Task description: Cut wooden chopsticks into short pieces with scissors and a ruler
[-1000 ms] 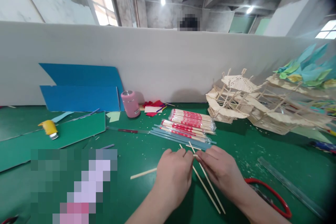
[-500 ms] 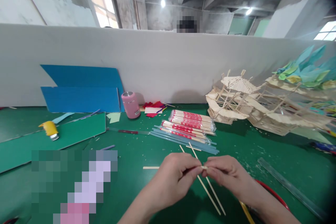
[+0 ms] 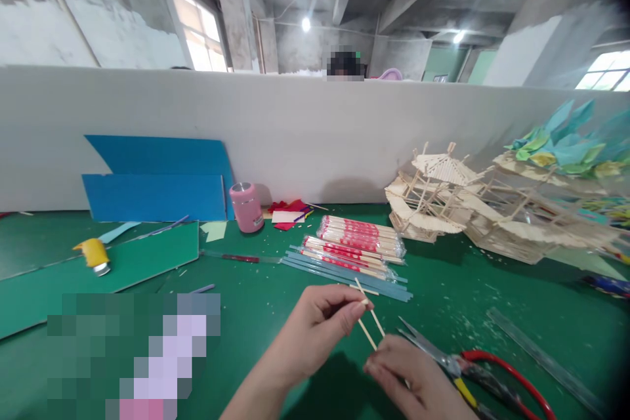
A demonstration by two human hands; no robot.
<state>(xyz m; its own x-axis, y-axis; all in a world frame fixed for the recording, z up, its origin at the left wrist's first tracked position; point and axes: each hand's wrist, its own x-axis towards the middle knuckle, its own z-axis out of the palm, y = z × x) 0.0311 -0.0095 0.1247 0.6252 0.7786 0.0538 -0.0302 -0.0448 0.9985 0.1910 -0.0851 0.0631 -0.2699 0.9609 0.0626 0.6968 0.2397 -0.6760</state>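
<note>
My left hand (image 3: 327, 321) pinches a thin wooden stick between thumb and fingers. Only a short pale end shows at the fingertips; the palm hides the rest. Two long, thin wooden sticks (image 3: 378, 321) slant below these fingertips. Their upper parts pass close to the left fingers, and their lower parts run under my right hand (image 3: 406, 374). Its fingers are curled closed around the lower part of the sticks, though the exact grip is partly covered. Just right of that hand, scissors (image 3: 450, 362) with red and yellow handles lie with their blades pointing up and left.
Beyond the hands lie wrapped chopstick bundles (image 3: 361, 236) and blue-grey strips (image 3: 344, 269). A pink jar (image 3: 247, 209) stands by blue boards (image 3: 152, 197). Stick-built pavilion models (image 3: 443, 200) stand right. A yellow-handled tool (image 3: 93, 254) rests left; a clear strip (image 3: 541, 357) lies right.
My right hand has left the left hand's fingertips and moved down and right onto the sticks' lower part. The stick end left of my left hand no longer shows. The scissors are more exposed.
</note>
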